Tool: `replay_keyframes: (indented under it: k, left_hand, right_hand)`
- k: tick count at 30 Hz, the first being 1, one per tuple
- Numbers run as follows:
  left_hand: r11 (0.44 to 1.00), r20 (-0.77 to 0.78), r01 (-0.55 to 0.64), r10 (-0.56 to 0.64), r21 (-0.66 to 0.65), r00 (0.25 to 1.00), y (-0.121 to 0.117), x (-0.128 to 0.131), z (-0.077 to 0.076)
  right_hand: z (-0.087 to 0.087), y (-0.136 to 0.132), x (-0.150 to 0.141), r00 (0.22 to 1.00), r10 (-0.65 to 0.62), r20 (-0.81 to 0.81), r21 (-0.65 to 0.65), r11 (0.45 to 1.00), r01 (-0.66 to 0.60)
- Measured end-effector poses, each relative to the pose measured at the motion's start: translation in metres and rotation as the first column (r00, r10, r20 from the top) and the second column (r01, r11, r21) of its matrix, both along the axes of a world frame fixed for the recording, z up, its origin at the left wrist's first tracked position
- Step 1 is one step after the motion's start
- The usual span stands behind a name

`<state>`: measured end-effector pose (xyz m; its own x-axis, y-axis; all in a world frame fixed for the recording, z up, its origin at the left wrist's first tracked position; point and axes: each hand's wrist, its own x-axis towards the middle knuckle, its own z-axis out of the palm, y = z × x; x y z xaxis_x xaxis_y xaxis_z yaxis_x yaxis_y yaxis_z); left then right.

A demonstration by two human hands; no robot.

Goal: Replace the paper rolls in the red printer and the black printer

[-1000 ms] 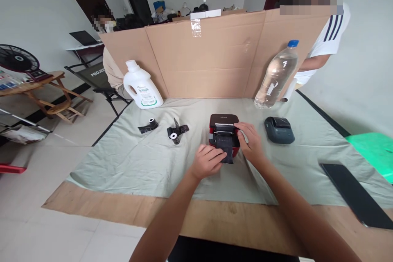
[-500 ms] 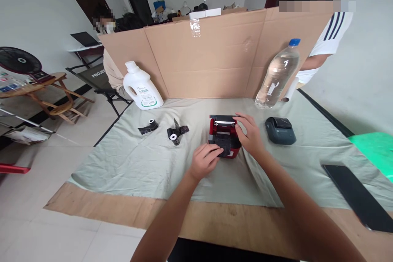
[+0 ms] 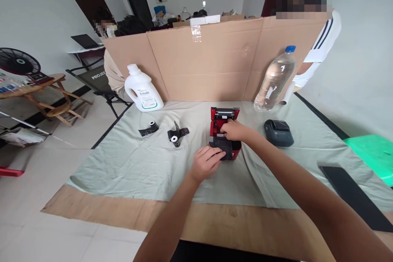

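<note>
A small red and black printer (image 3: 236,152) sits mid-table with its lid (image 3: 225,111) raised, and a black paper strip (image 3: 225,144) lies over its front. My left hand (image 3: 206,163) is at the front left, its fingers closed on the strip's lower end. My right hand (image 3: 235,130) reaches in from the right, fingers curled into the open compartment below the lid; the fingertips are partly hidden, and I cannot make out what they hold. To the left lie two small rolls of black paper, one roll (image 3: 150,129) nearly flat and another roll (image 3: 175,141) with loose, crumpled ends.
A dark grey portable printer (image 3: 278,133) is to the right, with a black flat slab (image 3: 353,196) nearer me. A white jug (image 3: 143,90) and a water bottle (image 3: 275,80) stand before a cardboard screen (image 3: 202,69). Two people are behind it.
My right hand has moved from the lid's right edge into the printer's compartment. The lid now stands farther up and back. My left hand stays at the strip.
</note>
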<state>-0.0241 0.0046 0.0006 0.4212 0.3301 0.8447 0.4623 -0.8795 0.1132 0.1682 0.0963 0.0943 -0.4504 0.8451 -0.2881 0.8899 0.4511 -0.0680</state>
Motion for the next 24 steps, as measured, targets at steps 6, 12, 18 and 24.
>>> replay_keyframes:
  k: [6, 12, 18, 24]
  left_hand:
    - [1.000, 0.032, -0.019, 0.019, -0.014, 0.999, -0.001, -0.002, 0.004]
    - [0.960, 0.330, -0.078, 0.168, -0.271, 0.929, 0.009, -0.001, 0.025]
    - [0.870, 0.101, -0.003, 0.061, -0.493, 0.993, 0.046, 0.006, 0.049]
    - [0.853, -0.133, 0.007, -0.089, -0.522, 0.987, 0.078, 0.011, 0.067]
  right_hand:
    - [0.005, 0.006, -0.003, 1.000, 0.030, -0.002, -0.100, 0.995, -0.030]
    - [-0.001, -0.029, 0.029, 0.681, -0.078, -0.728, -0.086, 0.996, 0.022]
    - [-0.011, -0.047, 0.021, 0.244, -0.154, -0.957, -0.181, 0.979, -0.089]
    - [-0.017, -0.044, 0.041, 0.201, -0.197, -0.960, -0.174, 0.977, 0.127]
